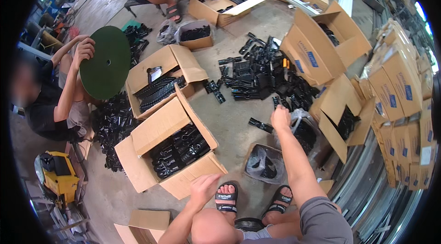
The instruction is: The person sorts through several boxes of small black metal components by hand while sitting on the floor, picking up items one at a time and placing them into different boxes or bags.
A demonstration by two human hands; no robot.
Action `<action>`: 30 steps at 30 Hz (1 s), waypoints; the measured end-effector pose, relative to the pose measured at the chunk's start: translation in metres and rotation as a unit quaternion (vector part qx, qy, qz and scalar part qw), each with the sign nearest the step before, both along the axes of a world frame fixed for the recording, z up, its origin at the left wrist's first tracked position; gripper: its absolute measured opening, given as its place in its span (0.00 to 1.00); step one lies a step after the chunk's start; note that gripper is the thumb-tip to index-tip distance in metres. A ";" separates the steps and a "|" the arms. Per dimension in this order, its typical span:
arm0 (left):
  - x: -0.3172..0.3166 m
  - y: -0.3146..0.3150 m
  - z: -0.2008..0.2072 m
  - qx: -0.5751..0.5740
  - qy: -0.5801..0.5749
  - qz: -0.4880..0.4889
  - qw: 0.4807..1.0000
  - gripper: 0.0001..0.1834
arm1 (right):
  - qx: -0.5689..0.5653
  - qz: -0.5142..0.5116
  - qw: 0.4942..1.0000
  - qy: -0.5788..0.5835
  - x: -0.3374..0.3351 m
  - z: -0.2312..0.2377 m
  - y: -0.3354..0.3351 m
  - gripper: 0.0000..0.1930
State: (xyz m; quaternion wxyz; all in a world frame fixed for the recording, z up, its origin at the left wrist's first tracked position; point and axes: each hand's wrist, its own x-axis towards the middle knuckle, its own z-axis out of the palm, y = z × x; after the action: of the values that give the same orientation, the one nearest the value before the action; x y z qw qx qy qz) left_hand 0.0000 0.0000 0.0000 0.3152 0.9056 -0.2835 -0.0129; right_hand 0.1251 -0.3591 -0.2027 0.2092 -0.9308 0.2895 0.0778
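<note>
My right arm is stretched forward, and my right hand (280, 118) is closed at the near edge of a heap of shiny black parts (257, 76). A small black part (276, 102) sticks out at its fingertips. Just left of that hand, a single black part (260, 125) lies on the floor. My left hand (204, 190) is above my knee, beside the flap of an open cardboard box (158, 127) filled with rows of black parts. Its fingers look loosely stretched out, with nothing seen in them.
Before my feet stands a plastic-lined box (265, 163), with a clear bag (303, 136) beside it. Other open cartons (310, 51) surround the heap. On the left a co-worker holds a round green disc (106, 62); another person sits at the back. Long metal profiles (367, 189) lie right.
</note>
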 end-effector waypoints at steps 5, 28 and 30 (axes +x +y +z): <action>-0.035 -0.246 -0.086 -0.146 0.212 -0.134 0.957 0.25 | -0.097 -0.081 0.979 0.157 -0.162 0.011 -0.202 0.12; 0.063 -0.294 -0.190 0.043 0.347 -0.044 0.936 0.15 | 0.341 0.016 0.939 0.036 -0.131 0.151 -0.157 0.13; 0.064 -0.283 -0.136 -0.141 0.534 0.006 0.833 0.18 | 0.405 0.001 0.914 -0.029 -0.146 0.190 -0.140 0.12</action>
State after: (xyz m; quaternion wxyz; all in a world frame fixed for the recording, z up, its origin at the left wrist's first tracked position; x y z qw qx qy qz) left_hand 0.0637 -0.2828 -0.1359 0.5422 0.7049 -0.0643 -0.4528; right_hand -0.0213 -0.4988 -0.0132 0.5764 -0.7684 0.2264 0.1613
